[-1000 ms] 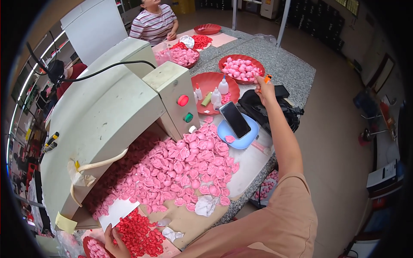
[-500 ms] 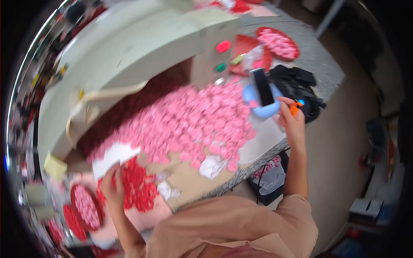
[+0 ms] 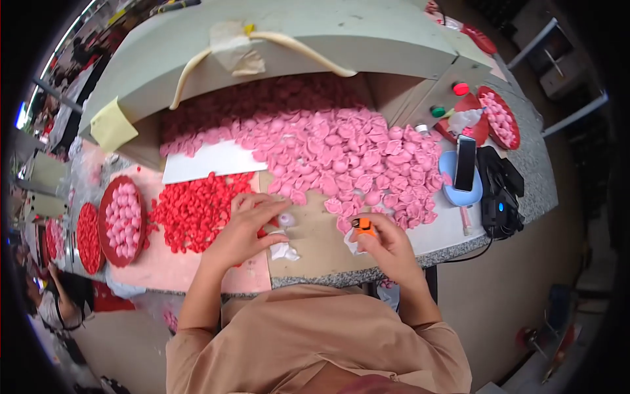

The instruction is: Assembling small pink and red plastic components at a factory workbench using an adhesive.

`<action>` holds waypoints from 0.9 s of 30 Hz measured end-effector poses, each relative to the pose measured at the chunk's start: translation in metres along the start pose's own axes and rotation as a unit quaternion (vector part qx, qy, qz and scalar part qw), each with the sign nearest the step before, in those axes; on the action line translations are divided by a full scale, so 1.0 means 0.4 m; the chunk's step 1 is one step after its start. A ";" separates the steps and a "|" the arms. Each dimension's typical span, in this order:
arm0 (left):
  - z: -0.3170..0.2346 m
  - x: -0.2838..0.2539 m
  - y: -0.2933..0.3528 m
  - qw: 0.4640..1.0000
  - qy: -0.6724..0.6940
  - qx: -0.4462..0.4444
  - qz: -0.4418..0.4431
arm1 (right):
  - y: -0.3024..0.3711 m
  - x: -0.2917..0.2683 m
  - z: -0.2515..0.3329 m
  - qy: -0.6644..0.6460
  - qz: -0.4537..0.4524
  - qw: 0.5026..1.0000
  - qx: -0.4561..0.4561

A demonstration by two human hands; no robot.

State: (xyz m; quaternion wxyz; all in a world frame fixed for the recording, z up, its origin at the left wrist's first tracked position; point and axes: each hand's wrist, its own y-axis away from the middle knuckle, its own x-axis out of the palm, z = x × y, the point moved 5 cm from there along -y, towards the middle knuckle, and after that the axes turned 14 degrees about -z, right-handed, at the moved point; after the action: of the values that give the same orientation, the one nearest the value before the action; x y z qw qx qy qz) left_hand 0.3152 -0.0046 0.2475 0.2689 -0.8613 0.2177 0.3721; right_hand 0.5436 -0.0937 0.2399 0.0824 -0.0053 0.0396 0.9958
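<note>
A: Where is the small orange tool (image 3: 365, 226)?

B: In the right hand (image 3: 388, 248), gripped between thumb and fingers, above the front part of a tan board (image 3: 321, 259) on the desk (image 3: 535, 180).

A: Anything just beside it?

B: A crumpled white tissue (image 3: 350, 243), partly hidden by that hand.

A: And the left hand (image 3: 246, 230)?

B: Fingers loosely spread, thumb held apart, with no object visible in it. It is over the right side of the red pieces (image 3: 193, 213); whether the fingertips touch any, I cannot tell. Near its thumb is a second scrap of white tissue (image 3: 283, 251).

A: What is beyond the hands?

B: A broad heap of pink pieces (image 3: 348, 151), running back under the arch of a pale grey machine (image 3: 295, 49). A white sheet (image 3: 210, 163) lies between the heap and the red pieces.

A: Further out?

B: To the right, a phone (image 3: 465, 164) leans on a blue dish (image 3: 464, 198), next to a black bag (image 3: 502, 190). Far left, a red bowl (image 3: 104, 226) holds pink balls (image 3: 125, 220).
</note>
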 end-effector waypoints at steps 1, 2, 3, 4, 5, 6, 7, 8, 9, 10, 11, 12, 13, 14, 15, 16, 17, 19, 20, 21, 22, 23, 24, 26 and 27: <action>-0.008 0.010 -0.007 1.000 0.007 0.009 0.019 | 0.005 0.005 0.019 0.019 0.005 1.000 -0.011; -0.016 0.023 -0.001 0.999 0.014 0.012 0.039 | 0.019 0.011 0.032 0.021 -0.005 1.000 -0.015; -0.026 0.030 0.003 0.998 0.050 0.009 0.041 | 0.033 0.021 0.045 0.011 -0.014 0.999 -0.031; -0.023 0.038 0.009 0.997 0.052 0.015 0.046 | 0.045 0.030 0.056 0.000 -0.021 0.999 -0.045; -0.017 0.047 0.019 0.997 0.056 0.036 0.038 | 0.049 0.039 0.056 0.000 -0.026 0.999 -0.045; -0.015 0.046 0.028 0.996 0.061 0.056 0.031 | 0.046 0.048 0.053 0.015 -0.037 0.999 -0.036; -0.013 0.040 0.035 0.996 0.063 0.056 0.034 | 0.041 0.060 0.049 0.029 -0.047 0.998 -0.024; -0.002 0.022 0.026 0.993 0.120 -0.002 0.009 | 0.022 0.077 0.043 0.003 -0.044 0.999 -0.030; 0.028 0.007 0.022 0.983 0.175 -0.061 -0.015 | -0.002 0.098 0.038 -0.027 -0.036 0.999 -0.012; 0.069 0.000 0.029 0.965 0.241 -0.090 -0.041 | -0.023 0.125 0.032 -0.057 -0.026 0.998 0.008; 0.100 0.001 0.041 0.964 0.244 -0.094 -0.041 | -0.041 0.154 0.013 -0.074 -0.025 0.997 0.017; 0.130 -0.011 0.053 0.955 0.266 -0.092 -0.093 | -0.050 0.186 -0.005 -0.071 -0.023 0.997 0.022; 0.160 -0.026 0.068 0.942 0.287 -0.090 -0.147 | -0.058 0.219 -0.021 -0.073 -0.028 0.997 0.019; 0.179 -0.042 0.083 0.947 0.262 -0.086 -0.163 | -0.065 0.257 -0.036 -0.074 -0.033 0.997 0.017; 0.208 -0.049 0.100 0.945 0.266 -0.093 -0.166 | -0.072 0.298 -0.054 -0.068 -0.028 0.997 0.023; 0.234 -0.060 0.116 0.948 0.257 -0.071 -0.176 | -0.079 0.338 -0.072 -0.061 -0.038 0.997 0.026; 0.263 -0.069 0.135 0.949 0.249 -0.050 -0.186 | -0.086 0.377 -0.092 -0.053 -0.047 0.997 0.029; 0.327 -0.103 0.171 0.949 0.236 -0.074 -0.195 | -0.109 0.466 -0.130 -0.069 -0.050 0.995 0.049; 0.345 -0.125 0.180 0.963 0.175 -0.029 -0.201 | -0.119 0.504 -0.154 -0.093 -0.060 0.992 0.065; 0.362 -0.147 0.196 0.971 0.111 0.016 -0.210 | -0.124 0.548 -0.176 -0.078 -0.053 0.993 0.070; 0.395 -0.159 0.218 0.968 0.119 0.005 -0.220 | -0.130 0.585 -0.199 -0.051 -0.072 0.994 0.066; 0.422 -0.170 0.238 0.968 0.103 0.019 -0.227 | -0.139 0.619 -0.216 -0.024 -0.089 0.994 0.059; 0.450 -0.181 0.259 0.968 0.087 0.034 -0.233 | -0.147 0.662 -0.230 -0.009 -0.081 0.995 0.062; 0.513 -0.203 0.292 0.966 0.080 0.032 -0.245 | -0.160 0.725 -0.253 0.010 -0.103 0.993 0.055; 0.538 -0.212 0.306 0.966 0.067 0.040 -0.245 | -0.165 0.752 -0.264 0.019 -0.095 0.994 0.058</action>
State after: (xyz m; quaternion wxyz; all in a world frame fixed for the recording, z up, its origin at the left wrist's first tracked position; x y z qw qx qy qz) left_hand 0.0786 0.0516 0.1504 0.3714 -0.8996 0.0322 0.2274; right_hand 0.2584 0.0121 0.1243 0.1765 -0.0231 0.0985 0.9791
